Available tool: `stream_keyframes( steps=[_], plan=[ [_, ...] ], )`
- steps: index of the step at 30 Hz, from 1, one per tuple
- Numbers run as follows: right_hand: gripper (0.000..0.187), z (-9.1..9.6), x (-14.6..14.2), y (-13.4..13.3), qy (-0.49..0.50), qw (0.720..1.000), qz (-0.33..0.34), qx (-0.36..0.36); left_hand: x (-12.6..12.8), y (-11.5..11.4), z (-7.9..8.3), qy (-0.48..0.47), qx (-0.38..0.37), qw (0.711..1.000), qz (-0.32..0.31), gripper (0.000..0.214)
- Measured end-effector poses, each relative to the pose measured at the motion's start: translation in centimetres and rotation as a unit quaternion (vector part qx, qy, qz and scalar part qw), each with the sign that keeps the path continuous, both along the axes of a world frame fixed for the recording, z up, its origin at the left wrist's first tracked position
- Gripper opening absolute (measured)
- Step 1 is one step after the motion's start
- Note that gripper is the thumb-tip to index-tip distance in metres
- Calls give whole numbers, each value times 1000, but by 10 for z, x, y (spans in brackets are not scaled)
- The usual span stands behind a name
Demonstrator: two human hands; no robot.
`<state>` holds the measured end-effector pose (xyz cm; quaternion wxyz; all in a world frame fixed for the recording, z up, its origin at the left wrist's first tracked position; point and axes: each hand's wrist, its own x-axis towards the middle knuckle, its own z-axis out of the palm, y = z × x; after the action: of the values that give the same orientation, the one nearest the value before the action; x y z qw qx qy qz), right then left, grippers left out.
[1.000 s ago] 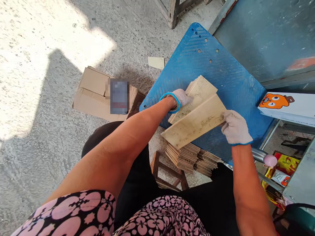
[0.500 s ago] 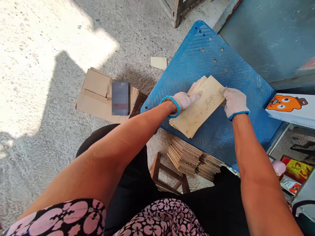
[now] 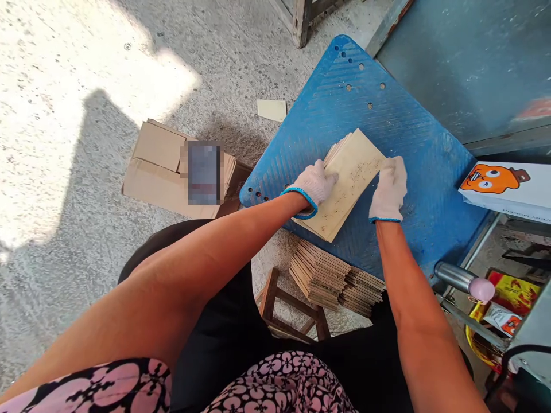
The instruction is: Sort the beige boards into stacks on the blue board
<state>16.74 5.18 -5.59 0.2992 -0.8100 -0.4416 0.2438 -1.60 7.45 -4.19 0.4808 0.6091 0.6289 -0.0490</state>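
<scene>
A stack of thin tan sheets [image 3: 350,172] with dark specks lies slantwise over the near part of a blue board [image 3: 318,109]. My left hand [image 3: 317,180], in a white knit glove with a blue cuff, is closed around the stack's left edge, its thumb on top. At the right corner of the upper sheet is my right hand [image 3: 390,186], gloved alike, fingers curled in and closed at that corner. Its fingertips are partly hidden. Below the board's near edge stand piles of similar tan pieces [image 3: 321,272], edges showing.
A cardboard box [image 3: 150,183] with a blurred-out item sits on the concrete floor at left. One loose tan piece [image 3: 272,109] lies beyond it. To the right are a white box with an orange cartoon [image 3: 508,182], a metal flask [image 3: 454,276] and a wooden stool [image 3: 297,304] below.
My right hand has drawn inward and turned more upright, its fingers curling at the sheet's corner. My left thumb has pulled back toward the stack's left edge. The flask has come into view.
</scene>
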Motion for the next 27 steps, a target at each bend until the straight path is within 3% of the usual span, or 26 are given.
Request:
stream_keyframes(
  steps=[4, 10, 14, 16, 19, 22, 25, 27],
  plan=[
    [85, -12, -32, -11, 28, 992, -60, -107, 6, -13, -5, 7, 30, 999, 39, 51],
    [85, -13, -44, -4, 51, 989, -68, -122, 7, -15, -13, 22, 33, 999, 24, 43],
    [89, -1, -40, -5, 61, 984, -73, -151, 6, -10, -13, 40, 27, 999, 7, 41],
    [88, 7, -38, -15, 81, 983, -97, -133, 5, -9, -7, 51, 27, 998, 9, 41],
    [80, 19, -34, -47, 155, 978, -130, -41, 3, -12, 11, 58, 74, 995, 18, 50],
    [72, 27, -28, -98, 264, 949, -173, 18, -2, -24, 41, 29, 129, 991, 9, 59],
    [67, 34, -24, -160, 337, 912, -235, 18, -9, -55, 69, -5, 127, 992, 18, 63],
    [64, 39, -26, -202, 364, 898, -246, 5, -13, -90, 77, -28, 88, 995, 23, 66]
  ],
)
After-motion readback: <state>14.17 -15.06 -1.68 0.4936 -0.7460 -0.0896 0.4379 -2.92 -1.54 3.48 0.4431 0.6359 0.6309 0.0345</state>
